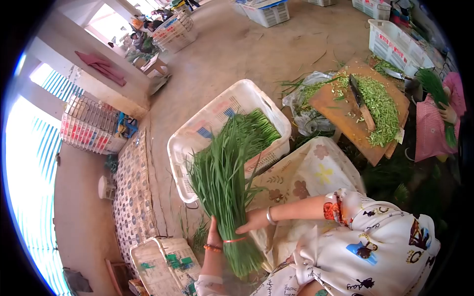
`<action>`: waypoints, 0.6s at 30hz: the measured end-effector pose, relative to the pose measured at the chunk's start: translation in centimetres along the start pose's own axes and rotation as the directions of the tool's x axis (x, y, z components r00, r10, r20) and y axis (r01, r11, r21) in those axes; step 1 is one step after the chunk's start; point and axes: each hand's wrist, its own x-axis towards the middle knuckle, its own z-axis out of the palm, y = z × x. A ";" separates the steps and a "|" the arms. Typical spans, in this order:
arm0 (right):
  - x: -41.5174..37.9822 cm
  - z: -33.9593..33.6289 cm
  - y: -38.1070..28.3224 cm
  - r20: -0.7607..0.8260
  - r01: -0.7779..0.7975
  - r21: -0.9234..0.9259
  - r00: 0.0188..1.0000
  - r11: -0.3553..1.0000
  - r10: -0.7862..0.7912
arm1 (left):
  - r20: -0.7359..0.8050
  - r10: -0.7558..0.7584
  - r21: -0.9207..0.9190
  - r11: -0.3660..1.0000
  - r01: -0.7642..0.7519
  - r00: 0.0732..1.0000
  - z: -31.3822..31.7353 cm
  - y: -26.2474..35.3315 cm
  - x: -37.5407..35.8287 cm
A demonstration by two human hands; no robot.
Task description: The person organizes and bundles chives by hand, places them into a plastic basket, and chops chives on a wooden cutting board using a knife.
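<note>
A long bunch of garlic chives [219, 172], tied with a red band [234, 240], is held upright between both hands. My left hand [214, 236], above a beaded bracelet, closes on the bunch from the left side; its fingers are partly hidden. From the right, my right hand [253, 220], with a silver bangle at the wrist, grips the stalks just above the band. Behind the leaves stands a white plastic crate [197, 118] with more chive bunches [261, 126] lying in it. A flower-patterned cloth [306, 172] spreads beneath my right forearm.
On the right, a wooden board [328, 106] carries chopped greens [380, 103] and a knife [363, 103]. Beyond it, a co-worker in pink [437, 121] holds chives. More crates [395, 44] stand around the floor; an upturned crate [163, 261] lies at lower left.
</note>
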 end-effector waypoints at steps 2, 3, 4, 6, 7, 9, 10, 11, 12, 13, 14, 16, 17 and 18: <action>-0.1 0.9 -0.3 -0.075 -0.018 0.002 0.997 1.000 0.018 | -0.044 -0.002 -0.006 1.000 0.002 0.999 -1.2 0.5 0.7; 0.3 1.3 -0.2 -0.061 -0.086 -0.086 0.995 0.993 0.080 | -0.057 -0.013 -0.018 1.000 0.012 0.998 -0.9 0.8 0.4; 0.7 1.7 0.0 -0.050 -0.149 -0.172 0.989 0.974 0.143 | -0.061 -0.015 -0.020 1.000 0.013 0.998 -1.2 1.0 0.7; 0.6 2.0 1.3 0.117 -0.155 -0.263 0.975 0.952 0.191 | -0.172 -0.031 0.183 0.981 0.063 0.985 -2.5 1.3 1.0; -0.3 1.9 0.8 0.147 -0.023 -0.419 0.985 0.908 0.093 | -0.192 -0.042 0.224 0.971 0.085 0.981 -2.5 1.5 1.2; -1.5 1.8 0.2 0.132 0.129 -0.485 0.988 0.865 -0.074 | -0.244 0.036 0.365 0.929 0.057 0.969 -2.1 0.8 1.1; -1.9 1.7 -0.2 0.028 0.062 -0.477 0.998 0.877 -0.055 | -0.225 0.043 0.388 0.920 0.049 0.973 -2.0 0.1 1.3; -1.6 2.3 0.8 -0.157 0.147 -0.593 0.943 0.792 -0.292 | -0.207 0.076 0.413 0.911 0.016 0.975 -1.4 -0.6 1.4; -1.1 2.1 1.2 -0.257 0.224 -0.697 0.808 0.681 -0.529 | -0.184 0.114 0.442 0.897 -0.021 0.976 -1.0 -1.4 1.4; -0.5 1.6 1.2 -0.279 0.229 -0.774 0.715 0.591 -0.641 | -0.103 0.185 0.514 0.851 -0.106 0.977 -1.5 -2.2 1.6; -0.2 1.3 1.4 -0.290 0.139 -0.834 0.713 0.534 -0.639 | -0.111 0.205 0.458 0.879 -0.133 0.973 -0.7 -2.7 1.4; -0.3 1.0 1.9 -0.326 -0.064 -0.858 0.835 0.510 -0.443 | -0.172 0.177 0.335 0.935 -0.112 0.969 -0.6 -3.7 2.1; -0.6 1.3 2.3 -0.325 -0.063 -0.856 0.838 0.513 -0.439 | -0.174 0.173 0.332 0.937 -0.108 0.969 -0.6 -4.0 2.2; -0.9 1.7 2.9 -0.298 -0.104 -0.870 0.889 0.482 -0.347 | -0.201 0.156 0.300 0.950 -0.091 0.967 -0.7 -4.2 2.3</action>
